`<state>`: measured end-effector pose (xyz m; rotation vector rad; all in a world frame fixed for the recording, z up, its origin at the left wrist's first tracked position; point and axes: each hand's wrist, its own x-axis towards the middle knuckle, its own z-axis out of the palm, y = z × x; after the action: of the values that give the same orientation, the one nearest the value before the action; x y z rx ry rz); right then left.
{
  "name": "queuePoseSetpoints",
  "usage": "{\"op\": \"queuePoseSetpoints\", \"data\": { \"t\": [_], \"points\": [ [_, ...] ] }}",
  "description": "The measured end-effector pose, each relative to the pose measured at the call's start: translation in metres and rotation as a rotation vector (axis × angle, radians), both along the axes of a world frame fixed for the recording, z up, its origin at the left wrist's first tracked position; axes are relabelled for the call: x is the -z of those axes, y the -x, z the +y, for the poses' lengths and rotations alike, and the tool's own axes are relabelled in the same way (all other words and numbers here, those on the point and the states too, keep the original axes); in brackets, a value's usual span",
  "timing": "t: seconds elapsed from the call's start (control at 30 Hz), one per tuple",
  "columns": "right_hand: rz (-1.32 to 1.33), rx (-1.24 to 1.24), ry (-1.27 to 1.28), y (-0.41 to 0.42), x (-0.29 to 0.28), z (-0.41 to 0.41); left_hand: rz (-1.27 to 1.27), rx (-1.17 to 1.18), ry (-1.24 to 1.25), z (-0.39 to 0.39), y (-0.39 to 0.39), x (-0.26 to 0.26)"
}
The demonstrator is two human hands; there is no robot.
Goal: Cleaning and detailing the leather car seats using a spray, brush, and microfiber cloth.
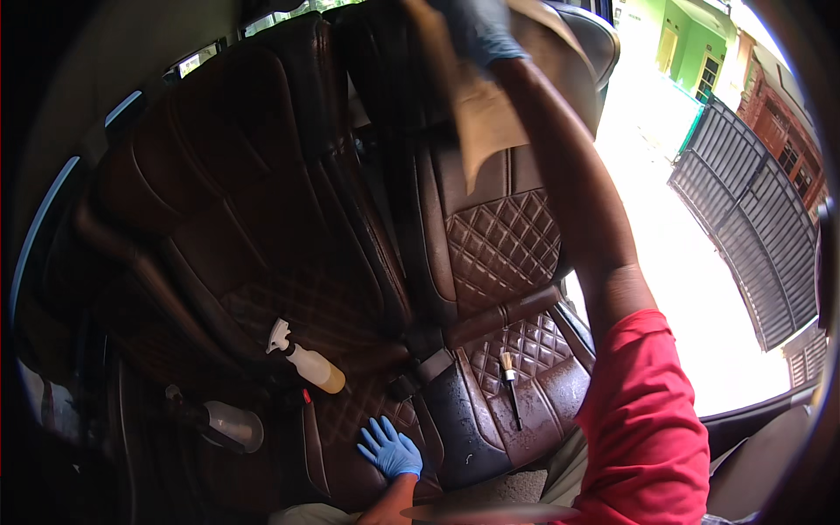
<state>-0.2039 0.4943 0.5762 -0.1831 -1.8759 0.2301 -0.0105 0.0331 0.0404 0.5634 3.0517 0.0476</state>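
Observation:
My right hand [478, 31], in a blue disposable glove, is high up at the seat back near the open door side. It grips a tan cloth [493, 117] that hangs over the upper part of the brown quilted leather seat back [504, 246]; hand and cloth are motion-blurred, and the fingers are partly cut off by the top edge. Lower down, my gloved left hand [392, 453] rests flat on the middle seat cushion [354, 476], fingers spread and holding nothing. A detailing brush [510, 384] with pale bristles and a black handle lies on the wet-looking right cushion [558, 410].
A white-headed spray bottle [316, 369] with yellowish liquid lies on the middle seat. Left of it, in shadow, is another clear bottle [235, 425]. A seat-belt buckle [306, 396] shows red. Outside the open doorway stands a dark metal gate [748, 216].

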Motion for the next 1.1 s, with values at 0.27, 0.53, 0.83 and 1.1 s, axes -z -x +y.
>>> {"op": "queuePoseSetpoints", "data": {
  "t": [0.27,0.53,0.83,1.1],
  "points": [
    [0.162,-0.018,-0.265,-0.054,-0.012,0.051,-0.016,-0.008,0.049,0.001,-0.002,0.001],
    [0.122,0.452,-0.003,-0.135,0.030,0.136,0.003,0.004,0.000,0.001,0.000,0.004],
    [0.543,0.195,-0.179,-0.004,0.049,0.042,0.076,0.028,0.003,-0.003,0.000,0.010],
    [0.023,0.067,-0.233,-0.013,0.101,0.053,-0.046,-0.018,0.024,0.001,-0.001,0.007]
  ]
}}
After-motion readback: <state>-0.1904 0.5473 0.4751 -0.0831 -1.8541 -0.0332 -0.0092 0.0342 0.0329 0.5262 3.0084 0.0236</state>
